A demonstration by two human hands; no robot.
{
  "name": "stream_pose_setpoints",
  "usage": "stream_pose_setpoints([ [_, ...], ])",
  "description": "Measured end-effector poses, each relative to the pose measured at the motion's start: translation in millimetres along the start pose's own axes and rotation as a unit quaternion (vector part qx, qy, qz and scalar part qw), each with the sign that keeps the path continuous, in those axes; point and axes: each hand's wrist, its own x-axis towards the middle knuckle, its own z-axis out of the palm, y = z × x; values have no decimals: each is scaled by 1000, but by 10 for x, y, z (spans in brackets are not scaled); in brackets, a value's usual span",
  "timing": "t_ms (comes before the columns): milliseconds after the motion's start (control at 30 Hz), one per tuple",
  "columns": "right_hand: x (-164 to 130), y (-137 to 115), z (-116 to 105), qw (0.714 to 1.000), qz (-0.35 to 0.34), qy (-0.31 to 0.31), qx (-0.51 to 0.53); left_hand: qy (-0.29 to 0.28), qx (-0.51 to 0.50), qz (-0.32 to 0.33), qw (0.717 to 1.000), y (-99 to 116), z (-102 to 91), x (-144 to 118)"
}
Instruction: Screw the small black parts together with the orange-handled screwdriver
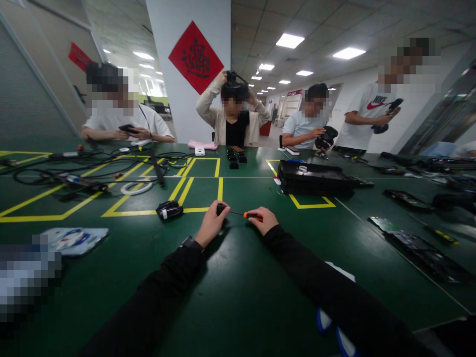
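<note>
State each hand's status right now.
Left hand: closed on a small black object.
Right hand: closed on a thin-shafted, orange-and-black screwdriver.

On the table (230, 302), cables (70, 154) lie behind and left of the screwdriver (256, 217), a casing (316, 179) behind and right.

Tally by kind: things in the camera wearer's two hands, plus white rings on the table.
Screwdriver: 1 (right hand)
Small black part: 1 (left hand)
White ring: 1
Total: 3
</note>
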Motion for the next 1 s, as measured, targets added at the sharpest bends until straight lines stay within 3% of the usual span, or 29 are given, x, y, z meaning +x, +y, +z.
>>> stream_pose_setpoints([
  [133, 12, 27, 29, 1000, -9, -10, 15, -16, 22, 16, 999, 1, 15, -10],
  [1000, 8, -39, 71, 999, -18, -24, -17, 4, -46, -29, 999, 26, 17, -19],
])
